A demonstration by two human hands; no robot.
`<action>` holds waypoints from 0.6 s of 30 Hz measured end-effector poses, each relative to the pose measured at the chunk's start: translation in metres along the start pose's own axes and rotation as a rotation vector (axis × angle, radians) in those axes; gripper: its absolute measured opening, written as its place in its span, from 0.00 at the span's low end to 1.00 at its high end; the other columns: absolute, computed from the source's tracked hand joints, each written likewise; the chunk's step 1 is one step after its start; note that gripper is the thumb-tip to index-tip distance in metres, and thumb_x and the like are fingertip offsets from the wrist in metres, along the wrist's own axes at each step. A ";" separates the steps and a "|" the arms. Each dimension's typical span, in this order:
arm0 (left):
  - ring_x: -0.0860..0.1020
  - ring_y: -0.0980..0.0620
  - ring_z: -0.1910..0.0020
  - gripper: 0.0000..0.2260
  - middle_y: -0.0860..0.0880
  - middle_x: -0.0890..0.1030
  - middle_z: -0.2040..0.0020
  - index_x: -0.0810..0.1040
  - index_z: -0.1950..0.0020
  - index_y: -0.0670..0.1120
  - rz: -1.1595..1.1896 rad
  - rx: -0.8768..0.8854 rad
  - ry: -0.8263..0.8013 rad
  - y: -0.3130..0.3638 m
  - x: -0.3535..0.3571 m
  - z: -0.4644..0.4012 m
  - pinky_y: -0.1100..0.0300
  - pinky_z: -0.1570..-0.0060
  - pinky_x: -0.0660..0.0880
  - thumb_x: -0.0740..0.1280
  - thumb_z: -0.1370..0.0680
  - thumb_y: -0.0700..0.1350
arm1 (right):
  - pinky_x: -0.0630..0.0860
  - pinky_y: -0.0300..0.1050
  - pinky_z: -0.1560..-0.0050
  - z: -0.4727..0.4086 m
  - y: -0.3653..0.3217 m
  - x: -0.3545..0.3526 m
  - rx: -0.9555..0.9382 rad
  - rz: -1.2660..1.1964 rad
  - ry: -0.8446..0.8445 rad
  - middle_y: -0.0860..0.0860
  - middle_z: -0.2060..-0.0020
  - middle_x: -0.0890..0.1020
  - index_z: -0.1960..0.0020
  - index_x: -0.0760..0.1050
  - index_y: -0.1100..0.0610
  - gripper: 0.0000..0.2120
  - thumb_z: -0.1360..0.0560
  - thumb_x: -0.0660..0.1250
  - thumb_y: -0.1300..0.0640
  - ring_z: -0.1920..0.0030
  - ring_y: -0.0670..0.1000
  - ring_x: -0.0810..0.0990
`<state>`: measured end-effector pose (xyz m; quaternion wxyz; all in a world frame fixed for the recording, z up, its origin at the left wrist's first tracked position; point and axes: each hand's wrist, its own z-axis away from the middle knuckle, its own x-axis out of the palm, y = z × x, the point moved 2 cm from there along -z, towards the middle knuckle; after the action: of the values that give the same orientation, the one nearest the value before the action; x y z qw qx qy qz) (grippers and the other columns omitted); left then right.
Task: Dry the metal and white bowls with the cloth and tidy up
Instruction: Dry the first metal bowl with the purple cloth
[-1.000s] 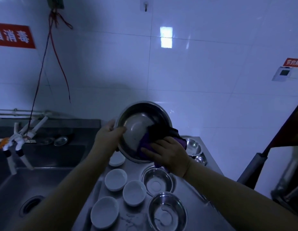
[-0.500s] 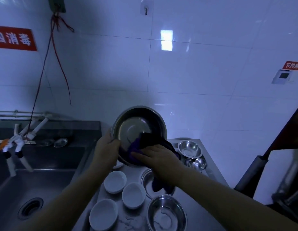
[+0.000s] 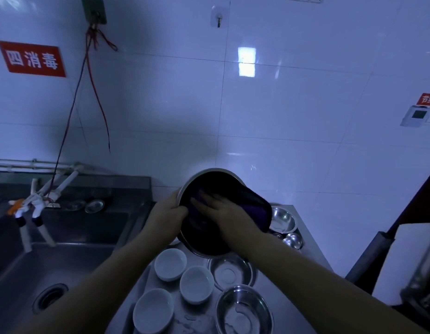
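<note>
Head view: red wall sign [image 3: 32, 59] reads "四消毒"; hands dry a metal bowl [image 3: 197, 182].

A: What is carried by the steel desk [image 3: 312, 256]?

B: Three white bowls [image 3: 170, 264] are set upright on its left part, close together in a loose diagonal. Two metal bowls [image 3: 244, 309] are placed just to their right, one behind the other.

A: And farther back?

B: Another steel bowl [image 3: 282, 219] is seen near the wall, with small shiny pieces [image 3: 292, 240] just in front of it; what they are cannot be told. A sink [image 3: 64, 259] is joined to the desk's left side.
</note>
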<state>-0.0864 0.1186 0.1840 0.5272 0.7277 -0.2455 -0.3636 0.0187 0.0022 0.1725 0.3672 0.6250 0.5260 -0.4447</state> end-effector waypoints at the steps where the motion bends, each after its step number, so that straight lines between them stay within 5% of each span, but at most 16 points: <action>1: 0.78 0.55 0.66 0.22 0.57 0.81 0.68 0.79 0.63 0.63 0.006 -0.015 0.008 -0.001 0.000 0.000 0.59 0.66 0.74 0.61 0.33 0.34 | 0.56 0.48 0.28 0.000 -0.006 0.005 -0.017 -0.041 -0.021 0.54 0.25 0.57 0.25 0.59 0.52 0.26 0.22 0.62 0.59 0.26 0.56 0.56; 6: 0.79 0.37 0.59 0.14 0.40 0.81 0.62 0.80 0.59 0.49 0.007 -0.035 0.067 -0.001 -0.013 -0.002 0.42 0.59 0.77 0.59 0.40 0.40 | 0.61 0.47 0.31 0.016 -0.016 0.024 -0.071 -0.059 -0.127 0.51 0.26 0.62 0.27 0.64 0.52 0.30 0.26 0.65 0.67 0.28 0.55 0.62; 10: 0.78 0.40 0.67 0.11 0.41 0.80 0.66 0.79 0.61 0.48 -0.071 -0.035 0.033 -0.003 -0.023 -0.005 0.49 0.69 0.75 0.60 0.37 0.38 | 0.63 0.49 0.32 0.028 0.002 0.018 -0.055 0.096 -0.326 0.51 0.25 0.60 0.25 0.59 0.52 0.45 0.37 0.76 0.65 0.28 0.55 0.61; 14: 0.77 0.44 0.72 0.12 0.42 0.79 0.69 0.79 0.65 0.51 -0.108 -0.035 -0.031 0.001 -0.025 -0.009 0.55 0.73 0.74 0.60 0.40 0.38 | 0.66 0.54 0.33 0.025 0.011 0.004 -0.099 0.187 -0.239 0.56 0.27 0.63 0.26 0.61 0.54 0.26 0.23 0.59 0.63 0.29 0.58 0.63; 18: 0.80 0.45 0.63 0.10 0.45 0.82 0.65 0.79 0.63 0.47 -0.175 -0.053 -0.144 0.001 -0.019 -0.009 0.54 0.64 0.76 0.61 0.39 0.39 | 0.70 0.57 0.37 0.014 0.012 -0.007 -0.177 0.256 -0.156 0.58 0.29 0.67 0.27 0.63 0.57 0.25 0.23 0.62 0.61 0.32 0.60 0.68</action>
<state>-0.0912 0.1373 0.1912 0.4936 0.7041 -0.2085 -0.4659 0.0280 -0.0151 0.1739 0.5141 0.6156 0.4492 -0.3935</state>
